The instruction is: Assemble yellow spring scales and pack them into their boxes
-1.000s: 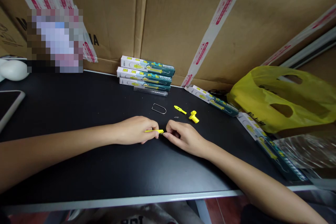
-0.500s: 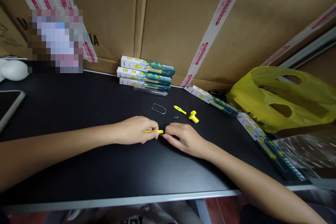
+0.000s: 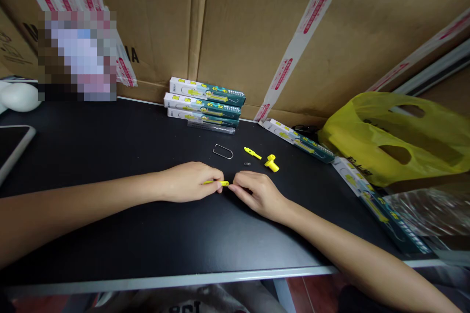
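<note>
My left hand [image 3: 196,182] pinches a slim yellow plastic piece [image 3: 224,183] between thumb and fingers; its right end sticks out. Close by on the right, my right hand [image 3: 257,190] is closed, thumb against forefinger, at the tip of that piece. Whatever lies between its fingertips is too small to make out. Just beyond the hands are a bent metal wire loop [image 3: 223,151], a small coil spring [image 3: 247,164], a thin yellow plastic part [image 3: 252,153] and a yellow T-shaped plastic part [image 3: 271,163], all lying on the black table [image 3: 205,244].
Several printed boxes [image 3: 203,102] are stacked against a cardboard wall [image 3: 238,34], a clear plastic strip [image 3: 211,127] before them. More boxes [image 3: 299,141] line the right side beside a yellow plastic bag [image 3: 348,132] and clear wrapping [image 3: 429,210]. A phone [image 3: 14,149] lies at left.
The yellow piece has turned slightly in my left fingers and shows a narrower side. The thin dark bit seen at my right fingertips is now hidden. Both hands stay nearly in place.
</note>
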Available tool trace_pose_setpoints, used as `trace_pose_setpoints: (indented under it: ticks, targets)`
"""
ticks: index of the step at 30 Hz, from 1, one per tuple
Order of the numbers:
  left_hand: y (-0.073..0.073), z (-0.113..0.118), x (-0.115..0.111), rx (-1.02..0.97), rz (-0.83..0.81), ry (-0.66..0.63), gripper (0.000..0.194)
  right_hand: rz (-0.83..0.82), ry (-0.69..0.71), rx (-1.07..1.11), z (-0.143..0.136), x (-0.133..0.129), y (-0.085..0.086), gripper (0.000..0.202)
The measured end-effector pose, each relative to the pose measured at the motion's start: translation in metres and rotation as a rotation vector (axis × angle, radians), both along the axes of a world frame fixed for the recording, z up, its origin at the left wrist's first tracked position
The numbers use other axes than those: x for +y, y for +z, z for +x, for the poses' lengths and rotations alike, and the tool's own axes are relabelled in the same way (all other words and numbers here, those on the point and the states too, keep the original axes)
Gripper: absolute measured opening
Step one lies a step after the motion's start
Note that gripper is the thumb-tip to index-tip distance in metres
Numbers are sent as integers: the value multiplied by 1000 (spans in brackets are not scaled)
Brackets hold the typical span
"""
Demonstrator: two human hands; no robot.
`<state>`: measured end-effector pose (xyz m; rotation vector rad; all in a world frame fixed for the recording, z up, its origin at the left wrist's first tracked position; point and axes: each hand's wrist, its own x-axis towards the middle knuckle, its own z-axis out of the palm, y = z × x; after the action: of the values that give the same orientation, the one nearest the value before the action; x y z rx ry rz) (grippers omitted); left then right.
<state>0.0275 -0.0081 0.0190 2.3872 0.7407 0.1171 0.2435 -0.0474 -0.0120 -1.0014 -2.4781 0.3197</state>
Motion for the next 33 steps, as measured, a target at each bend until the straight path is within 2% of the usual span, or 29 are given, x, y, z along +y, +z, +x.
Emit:
trace_pose_setpoints:
  ticks: [7, 17, 25, 33]
  targets:
    - [-3, -1, -5, 39, 117, 19, 19, -72, -21, 15, 1, 0, 4, 26]
    - [-6, -1, -4, 82, 160, 26, 17, -79, -43, 2, 1, 0, 3, 26]
    - [-7, 0, -9, 163, 239, 42, 19, -119, 6, -105, 5, 1, 12, 18]
    - [-6, -1, -8, 128, 225, 17, 16, -113, 28, 8, 2, 0, 5, 25]
